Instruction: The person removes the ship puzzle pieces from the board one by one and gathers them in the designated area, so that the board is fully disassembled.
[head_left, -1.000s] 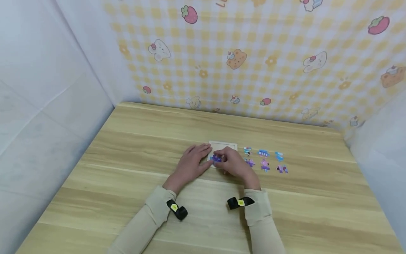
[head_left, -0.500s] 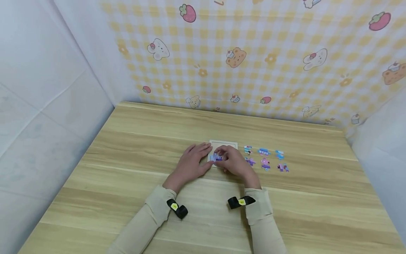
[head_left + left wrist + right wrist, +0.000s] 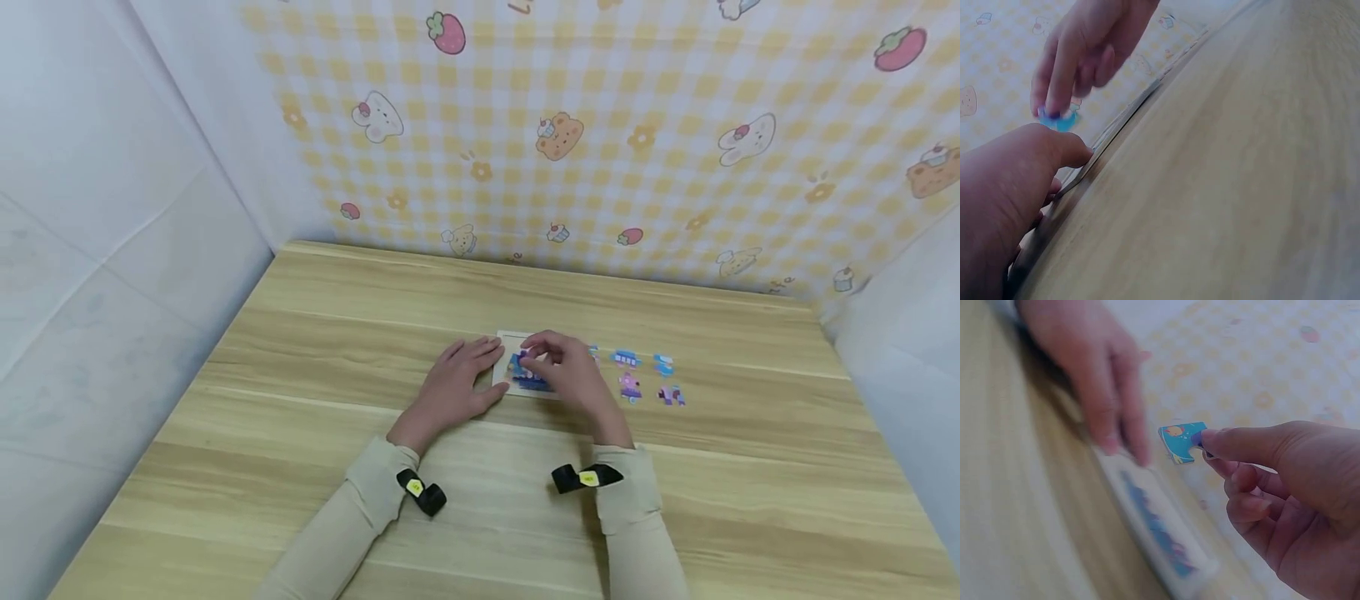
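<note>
My right hand (image 3: 573, 375) pinches a blue jigsaw piece (image 3: 1177, 442) between thumb and forefinger. The piece has an orange fish-like picture and a purple edge, and is raised above the puzzle tray (image 3: 513, 335). Along the tray's near side lies a row of blue and purple jigsaw pieces (image 3: 1154, 522), partly covered by my right hand in the head view. At the tray's left edge rests my left hand (image 3: 453, 383), fingers extended, fingertips on the rim and thumb near the lower corner.
Right of the tray lie loose jigsaw pieces: a blue one with windows (image 3: 626, 358), a light blue one (image 3: 663, 364), a pink one (image 3: 630, 387) and a purple one (image 3: 671, 396). Another is half hidden by my right hand. A checked cloth (image 3: 480, 125) hangs behind the wooden table (image 3: 337, 333).
My right hand has shifted right and slightly up, away from the tray's lower left corner, holding the piece. More of the row in the tray shows. My left hand has stayed in place.
</note>
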A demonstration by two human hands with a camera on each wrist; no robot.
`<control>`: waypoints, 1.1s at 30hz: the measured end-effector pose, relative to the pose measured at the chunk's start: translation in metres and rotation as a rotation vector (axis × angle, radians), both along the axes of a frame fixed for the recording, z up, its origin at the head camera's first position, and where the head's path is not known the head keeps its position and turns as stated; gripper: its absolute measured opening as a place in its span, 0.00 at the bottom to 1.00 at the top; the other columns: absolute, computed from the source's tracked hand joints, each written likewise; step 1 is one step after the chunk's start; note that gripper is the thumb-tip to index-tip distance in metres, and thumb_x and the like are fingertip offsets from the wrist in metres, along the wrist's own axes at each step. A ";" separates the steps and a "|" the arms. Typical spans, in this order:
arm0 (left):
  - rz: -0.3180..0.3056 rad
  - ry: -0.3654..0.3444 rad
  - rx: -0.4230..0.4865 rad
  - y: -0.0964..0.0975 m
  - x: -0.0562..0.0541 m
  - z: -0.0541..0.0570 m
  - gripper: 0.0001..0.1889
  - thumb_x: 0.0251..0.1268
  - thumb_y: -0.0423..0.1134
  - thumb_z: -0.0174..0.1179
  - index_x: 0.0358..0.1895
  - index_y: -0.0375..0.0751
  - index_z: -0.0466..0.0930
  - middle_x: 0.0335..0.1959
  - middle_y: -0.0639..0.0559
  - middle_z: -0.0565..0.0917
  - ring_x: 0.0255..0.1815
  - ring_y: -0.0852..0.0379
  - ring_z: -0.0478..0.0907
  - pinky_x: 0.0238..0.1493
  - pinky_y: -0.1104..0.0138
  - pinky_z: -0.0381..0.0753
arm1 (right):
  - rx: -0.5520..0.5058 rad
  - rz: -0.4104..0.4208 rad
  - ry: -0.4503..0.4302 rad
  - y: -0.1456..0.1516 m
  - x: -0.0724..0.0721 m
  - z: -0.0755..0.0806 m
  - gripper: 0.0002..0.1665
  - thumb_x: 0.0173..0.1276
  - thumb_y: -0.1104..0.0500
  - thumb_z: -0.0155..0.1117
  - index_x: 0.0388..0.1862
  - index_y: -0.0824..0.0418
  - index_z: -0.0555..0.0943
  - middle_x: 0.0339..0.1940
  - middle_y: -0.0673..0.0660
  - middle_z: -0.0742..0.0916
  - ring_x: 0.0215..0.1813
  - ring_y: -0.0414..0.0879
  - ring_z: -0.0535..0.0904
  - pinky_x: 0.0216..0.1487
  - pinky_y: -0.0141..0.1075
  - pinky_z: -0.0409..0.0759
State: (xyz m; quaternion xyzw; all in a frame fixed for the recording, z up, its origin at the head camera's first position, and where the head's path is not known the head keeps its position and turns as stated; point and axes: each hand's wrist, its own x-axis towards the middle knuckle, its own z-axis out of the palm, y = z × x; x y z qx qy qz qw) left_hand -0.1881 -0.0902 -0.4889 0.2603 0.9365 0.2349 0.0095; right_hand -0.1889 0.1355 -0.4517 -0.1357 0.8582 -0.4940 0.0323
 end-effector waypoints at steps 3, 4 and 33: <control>0.001 -0.004 -0.003 0.001 0.000 -0.001 0.36 0.75 0.60 0.56 0.78 0.44 0.68 0.80 0.54 0.65 0.83 0.55 0.56 0.83 0.57 0.44 | 0.003 -0.034 0.014 0.021 0.008 0.010 0.14 0.72 0.58 0.71 0.53 0.63 0.87 0.39 0.56 0.89 0.32 0.48 0.79 0.28 0.31 0.76; 0.000 -0.003 -0.004 0.001 -0.001 -0.001 0.36 0.75 0.60 0.56 0.78 0.44 0.68 0.80 0.54 0.65 0.82 0.55 0.56 0.83 0.57 0.44 | 0.012 -0.042 0.015 0.028 0.011 0.012 0.14 0.72 0.58 0.71 0.53 0.62 0.88 0.40 0.55 0.89 0.33 0.48 0.79 0.29 0.31 0.77; -0.007 0.009 0.009 0.001 0.001 -0.003 0.36 0.75 0.60 0.56 0.78 0.44 0.68 0.80 0.53 0.65 0.82 0.55 0.56 0.83 0.56 0.45 | 0.163 -0.029 -0.115 0.095 0.048 -0.013 0.07 0.70 0.66 0.70 0.45 0.67 0.89 0.32 0.54 0.87 0.23 0.41 0.73 0.19 0.32 0.75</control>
